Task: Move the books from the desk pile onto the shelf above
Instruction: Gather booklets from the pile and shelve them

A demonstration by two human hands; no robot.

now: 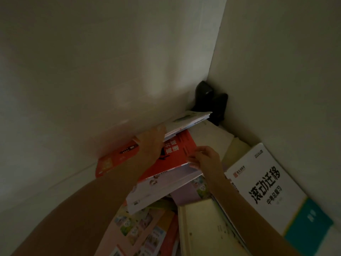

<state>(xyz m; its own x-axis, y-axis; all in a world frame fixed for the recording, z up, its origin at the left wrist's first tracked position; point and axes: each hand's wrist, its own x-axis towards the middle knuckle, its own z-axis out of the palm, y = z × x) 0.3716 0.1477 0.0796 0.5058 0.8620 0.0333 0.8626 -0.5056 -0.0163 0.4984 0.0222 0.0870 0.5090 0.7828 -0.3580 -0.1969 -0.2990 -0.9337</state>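
Observation:
The light is dim. A pile of books fills the desk corner. My left hand (154, 140) reaches in from the lower left and holds the near end of a few white books (186, 121), which tilt up off the pile; its fingertips are hidden under them. Just below lies a red book (177, 154) on top of a thick pale stack (162, 189). My right hand (205, 157) pinches the right edge of the red book, fingers curled over its corner. No shelf is in view.
A black object (211, 102) stands in the wall corner behind the pile. A white book with large black characters and a teal band (267, 191) lies at right. A pale yellow book (203, 228), a pink picture book (140, 230) and an orange book (114, 159) surround the stack.

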